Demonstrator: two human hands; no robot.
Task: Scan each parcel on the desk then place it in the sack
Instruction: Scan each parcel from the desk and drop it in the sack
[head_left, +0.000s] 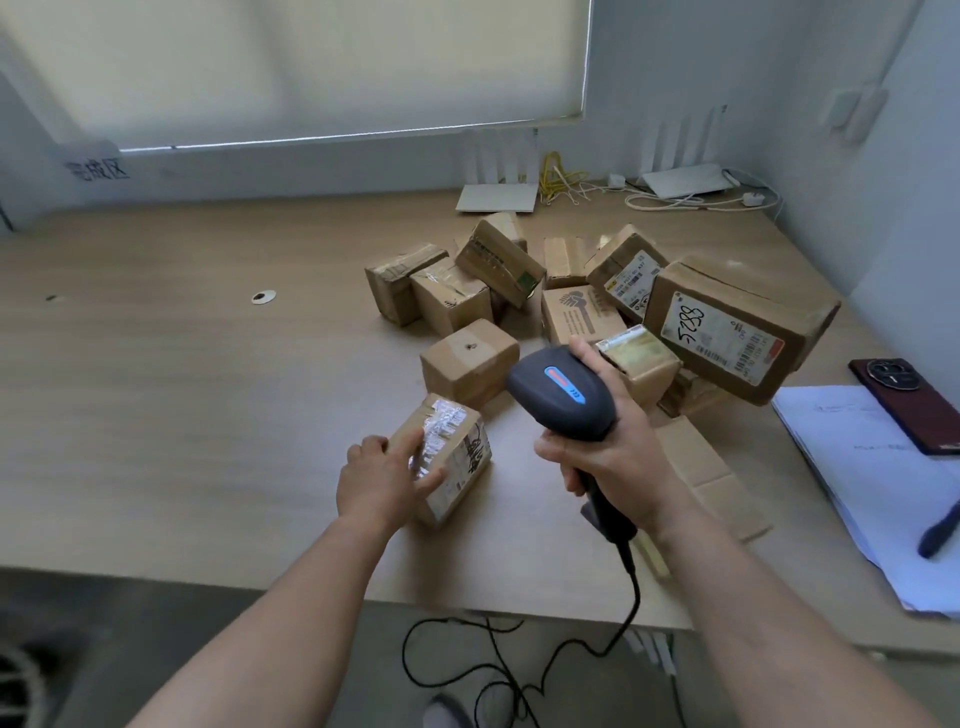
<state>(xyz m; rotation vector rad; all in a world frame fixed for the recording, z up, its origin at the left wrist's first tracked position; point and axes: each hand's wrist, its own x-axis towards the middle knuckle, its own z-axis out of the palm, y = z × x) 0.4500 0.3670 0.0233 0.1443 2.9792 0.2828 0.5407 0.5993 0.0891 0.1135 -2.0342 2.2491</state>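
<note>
Parcel (447, 457), taped and labelled, lies at lower centre of the counter (182, 364), the left hand (387, 480) grasping its near end. Right hand (605, 452) grips a scanner (563, 395) just right of it, cord (519, 665) hanging off the counter edge. Behind crowds a heap of boxes (571, 291), the biggest box (737, 327) marked 5288. Papers (872, 467), a pen (940, 530) and a phone (914, 400) sit at far right; routers (498, 195) and cables (691, 200) line the upper right wall.

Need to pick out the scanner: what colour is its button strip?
Blue with a red patch, on the dark grey scanner in the right hand; head view.
</note>
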